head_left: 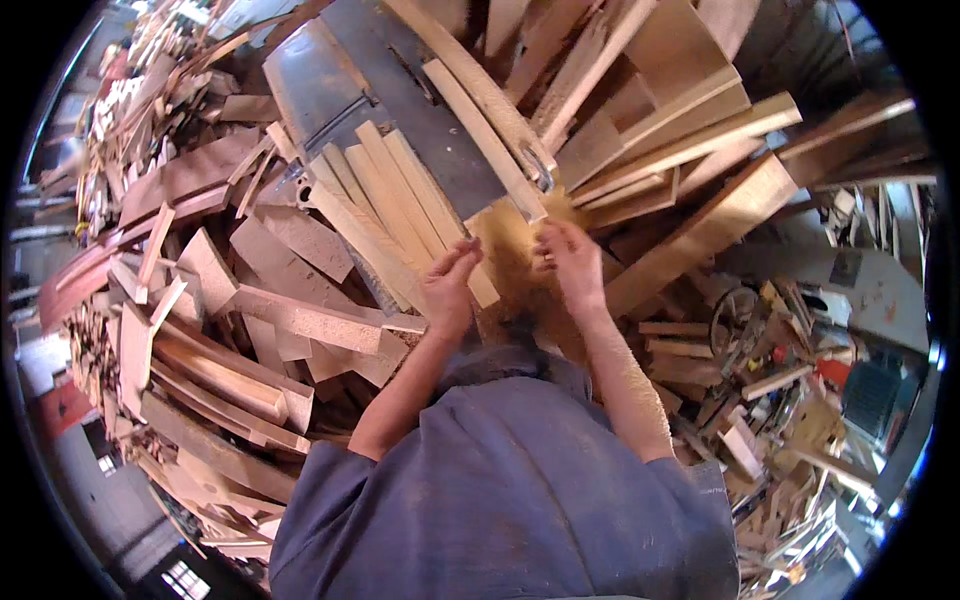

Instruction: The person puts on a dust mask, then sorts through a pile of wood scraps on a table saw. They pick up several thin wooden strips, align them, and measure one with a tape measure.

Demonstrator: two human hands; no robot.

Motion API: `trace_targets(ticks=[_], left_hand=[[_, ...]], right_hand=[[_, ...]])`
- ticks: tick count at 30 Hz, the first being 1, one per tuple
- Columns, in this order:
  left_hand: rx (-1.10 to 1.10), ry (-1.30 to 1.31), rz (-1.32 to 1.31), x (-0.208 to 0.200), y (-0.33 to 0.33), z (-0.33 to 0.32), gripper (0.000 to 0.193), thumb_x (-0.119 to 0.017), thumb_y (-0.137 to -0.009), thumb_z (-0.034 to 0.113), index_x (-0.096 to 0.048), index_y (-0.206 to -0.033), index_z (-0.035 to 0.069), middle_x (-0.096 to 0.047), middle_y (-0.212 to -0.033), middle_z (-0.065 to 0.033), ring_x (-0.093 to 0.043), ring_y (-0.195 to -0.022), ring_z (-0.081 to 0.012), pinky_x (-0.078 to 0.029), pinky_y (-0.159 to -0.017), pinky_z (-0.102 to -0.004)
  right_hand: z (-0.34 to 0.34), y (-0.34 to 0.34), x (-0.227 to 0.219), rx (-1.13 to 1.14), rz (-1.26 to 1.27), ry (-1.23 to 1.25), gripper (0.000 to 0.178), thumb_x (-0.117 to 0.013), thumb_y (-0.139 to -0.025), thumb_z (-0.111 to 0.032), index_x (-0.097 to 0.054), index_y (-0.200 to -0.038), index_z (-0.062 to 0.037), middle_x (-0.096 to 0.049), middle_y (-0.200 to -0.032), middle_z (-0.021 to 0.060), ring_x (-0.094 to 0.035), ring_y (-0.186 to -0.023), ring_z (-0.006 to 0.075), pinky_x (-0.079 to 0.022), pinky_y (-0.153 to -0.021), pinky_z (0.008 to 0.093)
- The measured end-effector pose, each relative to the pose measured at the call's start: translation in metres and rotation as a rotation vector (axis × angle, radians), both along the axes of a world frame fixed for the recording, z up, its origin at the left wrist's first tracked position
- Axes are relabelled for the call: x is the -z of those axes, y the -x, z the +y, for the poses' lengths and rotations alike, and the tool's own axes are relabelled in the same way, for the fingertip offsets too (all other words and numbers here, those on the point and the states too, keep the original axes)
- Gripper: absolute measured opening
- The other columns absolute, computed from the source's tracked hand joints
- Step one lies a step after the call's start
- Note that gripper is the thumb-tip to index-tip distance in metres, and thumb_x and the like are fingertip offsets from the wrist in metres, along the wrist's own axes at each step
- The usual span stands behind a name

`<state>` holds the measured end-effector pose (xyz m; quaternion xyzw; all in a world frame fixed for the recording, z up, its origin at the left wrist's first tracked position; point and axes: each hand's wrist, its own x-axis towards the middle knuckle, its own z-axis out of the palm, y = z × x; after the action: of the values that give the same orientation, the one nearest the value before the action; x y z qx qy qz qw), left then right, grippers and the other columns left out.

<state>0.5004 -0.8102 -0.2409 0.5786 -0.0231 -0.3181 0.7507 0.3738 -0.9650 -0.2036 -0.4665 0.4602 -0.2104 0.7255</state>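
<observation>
My left hand (452,290) is over the near ends of several sawn wooden strips (405,195), its thumb and fingers drawn together in a pinch. Whatever is between those fingertips, if anything, is too small to make out. My right hand (574,265) has its fingers curled inward, close behind the near end of a long wooden strip (480,135). Whether it grips anything is hidden. That strip lies along a longer curved wooden rail (470,65) on a grey metal machine table (440,130). Yellow sawdust (510,250) covers the surface between my hands.
Curved offcuts (320,320) are piled high on the left. Boards (700,235) lean and stick out on the right, close to my right forearm. Farther right are a spoked handwheel (735,318) and a dark green machine housing (872,400) among scraps.
</observation>
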Motion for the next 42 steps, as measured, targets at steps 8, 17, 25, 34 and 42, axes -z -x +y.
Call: trace_targets(ticks=[8,17,25,34,42], left_hand=[[0.168,-0.075,-0.322,0.011,0.045,-0.036,0.013,-0.072,-0.092,0.001,-0.072,-0.103,-0.005,-0.068,-0.112,-0.0071,-0.065,-0.098,-0.0157,-0.051,-0.088,-0.0281],[0.418,-0.186,-0.681,0.019,0.002,-0.074,0.048,-0.078,-0.083,0.009,-0.06,-0.126,-0.003,-0.059,-0.137,-0.0178,-0.063,-0.115,-0.0276,-0.056,-0.089,-0.0339],[0.163,-0.548,-0.411,0.071,-0.093,-0.13,0.042,-0.069,-0.088,0.02,-0.059,-0.123,0.0,-0.068,-0.104,-0.0238,-0.067,-0.098,-0.0407,-0.053,-0.084,-0.0445],[0.111,-0.505,-0.411,0.106,-0.145,-0.167,0.049,-0.07,-0.088,0.024,-0.058,-0.13,0.0,-0.067,-0.119,-0.0284,-0.067,-0.106,-0.0428,-0.052,-0.09,-0.0455],[0.051,-0.505,-0.719,0.15,-0.165,-0.202,0.023,-0.068,-0.086,0.015,-0.062,-0.104,0.002,-0.068,-0.09,-0.018,-0.066,-0.082,-0.0338,-0.05,-0.073,-0.0391]], right_hand=[[-0.014,-0.059,0.021,-0.051,0.3,0.51,0.027,-0.073,-0.087,-0.018,-0.074,-0.108,-0.0006,-0.075,-0.085,0.0145,-0.073,-0.077,0.0207,-0.058,-0.073,0.0367],[-0.076,-0.095,0.055,-0.193,0.338,1.193,0.013,-0.067,-0.088,-0.006,-0.073,-0.1,-0.0056,-0.066,-0.078,0.0144,-0.067,-0.072,0.0351,-0.054,-0.065,0.0452],[-0.115,-0.145,0.106,-0.449,0.413,1.343,0.006,-0.063,-0.087,-0.005,-0.063,-0.093,-0.0068,-0.063,-0.085,0.0145,-0.066,-0.077,0.0365,-0.054,-0.068,0.0488],[-0.135,-0.209,0.13,-0.508,0.625,1.378,0.003,-0.061,-0.088,-0.008,-0.061,-0.09,-0.0072,-0.061,-0.089,0.0133,-0.067,-0.085,0.0363,-0.056,-0.068,0.0481],[-0.118,-0.165,0.1,-0.263,0.378,1.346,0.012,-0.071,-0.088,-0.006,-0.072,-0.101,-0.0042,-0.064,-0.086,0.0131,-0.065,-0.079,0.0327,-0.055,-0.07,0.0438]])
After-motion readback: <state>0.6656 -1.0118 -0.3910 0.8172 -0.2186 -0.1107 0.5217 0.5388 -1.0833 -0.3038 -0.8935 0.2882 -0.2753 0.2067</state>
